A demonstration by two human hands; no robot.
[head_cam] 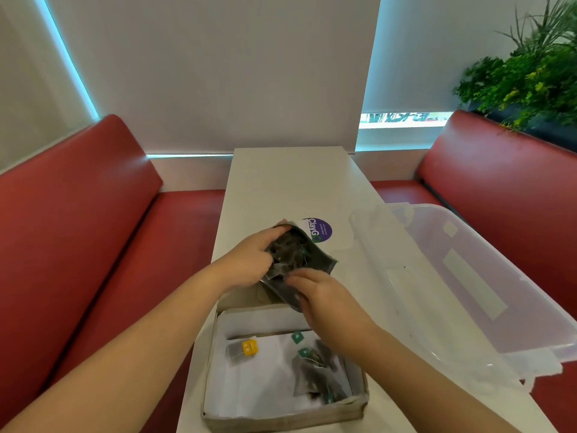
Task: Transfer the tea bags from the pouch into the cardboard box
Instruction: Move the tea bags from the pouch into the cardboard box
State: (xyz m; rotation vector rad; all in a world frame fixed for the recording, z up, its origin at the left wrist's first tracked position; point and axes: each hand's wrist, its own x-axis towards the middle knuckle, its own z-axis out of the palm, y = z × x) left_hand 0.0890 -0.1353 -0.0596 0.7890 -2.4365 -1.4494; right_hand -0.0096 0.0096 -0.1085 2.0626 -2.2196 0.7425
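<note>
— Red vinyl bench [78,214], far left. Next item?

— Left hand [249,260], above the table [290,182] centre. Fingers curled together around the left edge of the pouch [299,260], gripping it at the open mouth. Pouch: dark, glossy, tilted, held just beyond the box; tea bags [288,250] visible inside.

— Below that?

— Cardboard box [281,420], near edge of table, open, lined with white paper. Contents: one bag with yellow tag [249,347] at left; a cluster of dark bags with green tags [315,373] at right.

— Right hand [324,298]?

— At the pouch's near right side, fingertips touching its mouth. Fingers slightly apart; whether they pinch a bag, cannot tell.

— Further right?

— Purple round sticker [321,229] on table, beyond the pouch. Clear plastic tub [468,276], overhanging the table's right side. Green plants [530,73], far right.
</note>
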